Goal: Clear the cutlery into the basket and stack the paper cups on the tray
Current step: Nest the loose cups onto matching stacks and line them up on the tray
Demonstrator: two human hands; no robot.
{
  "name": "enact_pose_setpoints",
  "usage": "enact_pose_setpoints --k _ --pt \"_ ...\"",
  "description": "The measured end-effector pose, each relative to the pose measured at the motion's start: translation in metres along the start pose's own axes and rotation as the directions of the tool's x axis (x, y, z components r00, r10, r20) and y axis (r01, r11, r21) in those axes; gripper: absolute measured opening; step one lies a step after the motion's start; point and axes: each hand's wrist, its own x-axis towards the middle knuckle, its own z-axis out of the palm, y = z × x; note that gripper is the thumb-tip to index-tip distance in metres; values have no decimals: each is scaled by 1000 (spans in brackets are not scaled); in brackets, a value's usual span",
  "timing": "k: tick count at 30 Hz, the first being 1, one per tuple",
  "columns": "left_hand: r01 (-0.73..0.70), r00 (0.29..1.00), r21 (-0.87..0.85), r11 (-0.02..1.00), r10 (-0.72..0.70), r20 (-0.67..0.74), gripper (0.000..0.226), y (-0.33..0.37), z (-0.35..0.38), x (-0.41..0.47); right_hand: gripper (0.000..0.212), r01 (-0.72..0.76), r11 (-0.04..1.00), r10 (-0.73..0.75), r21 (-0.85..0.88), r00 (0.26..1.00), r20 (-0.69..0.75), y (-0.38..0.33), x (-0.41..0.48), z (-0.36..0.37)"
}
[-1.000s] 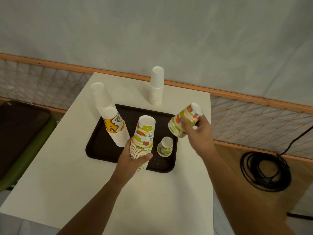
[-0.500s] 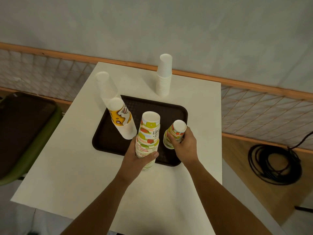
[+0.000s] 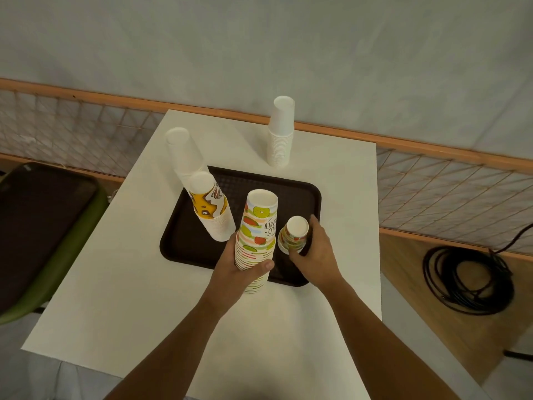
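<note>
A dark brown tray (image 3: 291,180) lies on the white table (image 3: 138,284). My left hand (image 3: 233,272) grips a tall stack of fruit-print paper cups (image 3: 256,235), upside down at the tray's front edge. Just to its right stands a short fruit-print cup stack (image 3: 294,235) on the tray, with my right hand (image 3: 320,252) curled round it. A stack topped by a yellow-print cup (image 3: 212,209) stands on the tray's left side. Two plain white cup stacks are off the tray: one (image 3: 183,153) at its back left corner, another (image 3: 281,134) behind it.
A green chair with a dark seat (image 3: 43,226) stands left of the table. A coiled black cable (image 3: 467,278) lies on the wooden floor to the right. A mesh fence with a wooden rail (image 3: 432,180) runs behind the table.
My right hand brought the fruit-print cup down from the air onto the small cup on the tray and still holds it. The left hand stayed on the tall stack.
</note>
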Motion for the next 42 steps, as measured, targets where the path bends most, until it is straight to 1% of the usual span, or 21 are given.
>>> enact_pose_setpoints --k 2,4,5,6,7,9,10,11,12,13,17,24,27,30,33,36,38,39,40,42 --pt "-6 1000 -14 1000 6 5 74 3 2 1 90 77 996 -73 41 992 -104 -14 -11 -16" --pt "-15 1000 -20 1000 15 25 71 8 5 1 78 168 978 -140 121 967 -214 -39 -23 -33" --pt "-20 999 -17 1000 21 34 70 10 7 2 72 213 965 -175 151 957 -230 -54 -28 -40" --pt "-27 999 -17 999 28 42 69 13 9 1 66 253 953 -217 164 953 -211 -68 -31 -46" --pt "-29 998 -16 999 29 47 70 14 10 2 63 291 941 -265 173 951 -156 -82 -34 -51" --pt "-35 997 -16 999 36 71 70 19 13 2 62 315 923 -322 218 947 -5 -106 -36 -58" --pt "-39 995 -12 999 40 87 71 21 14 3 57 300 922 -321 246 946 47 -114 -36 -61" --pt "-44 994 -5 999 44 99 71 24 15 3 48 282 922 -312 265 947 79 -121 -36 -63" --pt "-51 993 2 999 51 107 71 26 16 3 39 269 922 -306 279 947 97 -125 -35 -65" --pt "-56 992 7 998 55 112 69 29 16 3 35 264 921 -304 287 947 105 -127 -34 -67" --pt "-58 991 22 998 55 119 59 36 15 0 34 280 918 -313 282 947 78 -133 -34 -71" --pt "-53 992 33 998 49 113 63 38 10 -5 33 283 912 -296 299 955 -1 -142 -42 -72" --pt "-42 994 42 998 37 105 70 36 9 -5 34 291 910 -301 294 954 -11 -146 -43 -76" --pt "-12 995 55 998 7 97 74 33 8 -4 32 256 893 -256 370 965 -50 -150 -41 -82" --pt "6 995 62 998 -13 103 69 30 7 -5 24 207 833 -183 514 978 -98 -154 -39 -93" --pt "27 996 58 998 -32 88 71 25 5 -6 23 163 669 -83 725 986 -145 -153 -34 -103" --pt "42 997 63 997 -46 59 69 22 3 -6 23 161 591 2 790 980 -201 -147 -29 -107" --pt "51 998 67 996 -54 42 67 21 2 -6 24 168 596 35 785 971 -234 -141 -25 -108" --pt "62 998 66 996 -64 27 67 20 0 -6 26 178 635 53 752 961 -272 -135 -22 -106" --pt "71 997 58 996 -72 7 69 18 -2 -4 33 192 762 29 619 944 -328 -120 -18 -99"
